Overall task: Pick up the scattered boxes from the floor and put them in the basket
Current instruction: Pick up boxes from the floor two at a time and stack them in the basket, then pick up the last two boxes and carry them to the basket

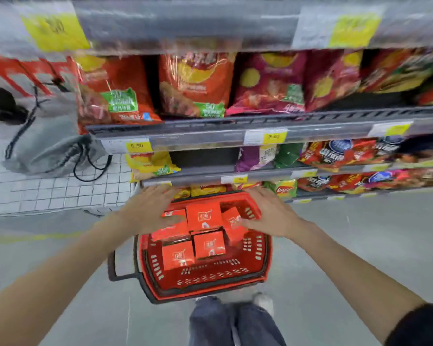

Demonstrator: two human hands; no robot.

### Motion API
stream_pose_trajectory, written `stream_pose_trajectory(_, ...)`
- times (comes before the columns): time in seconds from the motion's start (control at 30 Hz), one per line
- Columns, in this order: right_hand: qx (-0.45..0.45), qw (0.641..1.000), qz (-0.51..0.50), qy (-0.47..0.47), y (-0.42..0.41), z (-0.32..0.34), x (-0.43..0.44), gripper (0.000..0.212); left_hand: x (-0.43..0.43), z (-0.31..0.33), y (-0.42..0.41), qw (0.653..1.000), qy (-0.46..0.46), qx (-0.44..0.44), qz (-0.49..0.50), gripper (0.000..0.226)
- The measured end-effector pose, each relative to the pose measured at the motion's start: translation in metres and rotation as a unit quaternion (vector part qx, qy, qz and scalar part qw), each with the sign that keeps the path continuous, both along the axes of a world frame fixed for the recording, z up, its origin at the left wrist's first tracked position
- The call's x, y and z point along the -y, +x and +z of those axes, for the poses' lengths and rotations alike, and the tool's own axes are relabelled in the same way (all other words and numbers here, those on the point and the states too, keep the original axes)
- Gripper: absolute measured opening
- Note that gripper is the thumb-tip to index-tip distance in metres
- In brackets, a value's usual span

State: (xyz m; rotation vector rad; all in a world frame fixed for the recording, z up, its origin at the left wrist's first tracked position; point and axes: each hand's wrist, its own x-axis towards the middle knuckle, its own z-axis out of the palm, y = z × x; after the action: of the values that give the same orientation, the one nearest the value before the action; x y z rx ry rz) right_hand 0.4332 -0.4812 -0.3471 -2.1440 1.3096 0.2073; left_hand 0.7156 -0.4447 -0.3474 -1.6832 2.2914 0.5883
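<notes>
A red plastic shopping basket (235,278) stands on the grey floor in front of my feet. Several orange-red boxes (204,217) lie packed inside it, some flat and one at the right tilted (231,227). My left hand (149,211) hovers over the basket's far left, fingers straight, touching or just above a box there. My right hand (268,213) reaches in from the right with straight fingers, its fingertips against the tilted box. Neither hand grips anything that I can see.
Store shelves (235,138) full of crisp bags rise right behind the basket. A grey drawstring bag (50,146) lies on a white wire grid platform (48,193) at the left. The basket's dark handle (115,265) hangs down at its left side. Bare grey floor lies right and left.
</notes>
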Motion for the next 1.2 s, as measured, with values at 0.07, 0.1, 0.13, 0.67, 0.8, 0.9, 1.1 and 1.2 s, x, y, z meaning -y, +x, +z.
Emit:
stream_pose_trajectory(0.07, 0.009, 0.999, -0.026, -0.017, -0.027, 0.036, -0.005, 0.089, 0.011, 0.03, -0.026, 0.999, -0.019, -0.027, -0.031, 0.115)
stream_pose_trajectory(0.1, 0.005, 0.999, -0.039, -0.024, -0.043, 0.054, -0.008, 0.09, 0.016, 0.043, -0.041, 0.998, -0.025, -0.036, -0.05, 0.116)
stream_pose_trajectory(0.13, 0.003, 0.998, -0.054, -0.032, -0.062, 0.07, -0.013, 0.09, 0.02, 0.058, -0.06, 0.997, -0.027, -0.035, -0.068, 0.114)
stream_pose_trajectory(0.67, -0.085, 0.915, -0.385, -0.086, -0.494, 0.231, -0.227, 0.081, -0.012, 0.198, -0.532, 0.954, -0.078, 0.013, -0.29, 0.072)
stream_pose_trajectory(0.8, -0.069, 0.876, -0.47, -0.085, -0.577, 0.243, -0.279, 0.078, -0.029, 0.219, -0.64, 0.933, -0.069, -0.009, -0.352, 0.088)
stream_pose_trajectory(0.9, -0.041, 0.845, -0.527, -0.082, -0.627, 0.246, -0.301, 0.078, -0.032, 0.227, -0.704, 0.921, -0.07, -0.004, -0.384, 0.083)
stream_pose_trajectory(1.1, -0.004, 0.783, -0.618, -0.077, -0.744, 0.238, -0.318, 0.078, -0.017, 0.228, -0.869, 0.886, -0.064, -0.004, -0.459, 0.075)
stream_pose_trajectory(1.2, 0.005, 0.757, -0.65, -0.071, -0.807, 0.235, -0.312, 0.076, -0.002, 0.229, -0.955, 0.869, -0.053, -0.004, -0.492, 0.079)
